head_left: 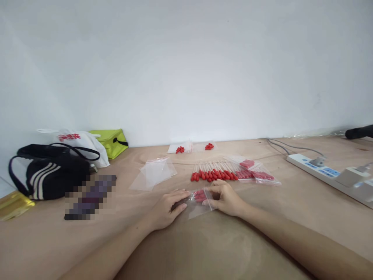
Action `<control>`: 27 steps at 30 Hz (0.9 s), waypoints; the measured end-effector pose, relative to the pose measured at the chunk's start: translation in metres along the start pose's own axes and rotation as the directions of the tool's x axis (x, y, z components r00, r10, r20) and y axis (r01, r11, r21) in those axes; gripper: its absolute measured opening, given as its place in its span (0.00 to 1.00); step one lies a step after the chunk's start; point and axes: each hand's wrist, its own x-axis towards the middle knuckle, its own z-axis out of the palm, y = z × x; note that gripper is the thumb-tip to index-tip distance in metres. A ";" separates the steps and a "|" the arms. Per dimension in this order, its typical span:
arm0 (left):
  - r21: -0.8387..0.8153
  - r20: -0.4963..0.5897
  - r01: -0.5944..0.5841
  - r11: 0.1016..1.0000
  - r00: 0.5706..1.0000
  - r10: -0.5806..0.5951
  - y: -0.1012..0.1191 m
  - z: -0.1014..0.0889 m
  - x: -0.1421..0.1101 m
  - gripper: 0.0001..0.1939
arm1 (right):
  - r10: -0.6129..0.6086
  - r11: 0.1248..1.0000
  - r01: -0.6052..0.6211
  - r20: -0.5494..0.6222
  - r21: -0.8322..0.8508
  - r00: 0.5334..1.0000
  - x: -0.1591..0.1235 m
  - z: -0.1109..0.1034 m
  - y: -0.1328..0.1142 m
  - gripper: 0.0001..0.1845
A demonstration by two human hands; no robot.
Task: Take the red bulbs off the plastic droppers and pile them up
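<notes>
A clear plastic zip bag (201,212) with several red-tipped sticks (199,195) inside lies low over the table between my hands. My right hand (225,197) grips its right end between thumb and fingers. At the left end, my left hand (170,208) holds the bag with its fingers over the far side and its thumb nearer me. Just beyond, a row of loose red-tipped sticks (214,175) is spread out, red ends toward me. Filled zip bags (264,175) lie to the right of that row. Flat clear bags (154,174) overlap to the left.
Two groups of red pieces (209,146) lie on clear bags by the wall. At left are a black bag (55,171), a white plastic bag (84,146), a lime-green bag (112,142) and a pixelated dark object (91,198). A power strip (317,169) with plugs and cables stands right.
</notes>
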 end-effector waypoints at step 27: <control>0.052 0.033 -0.034 0.998 0.999 0.033 -0.003 0.001 -0.002 0.20 | 0.240 0.685 -0.382 0.304 0.620 0.922 -0.005 -0.008 0.007 0.11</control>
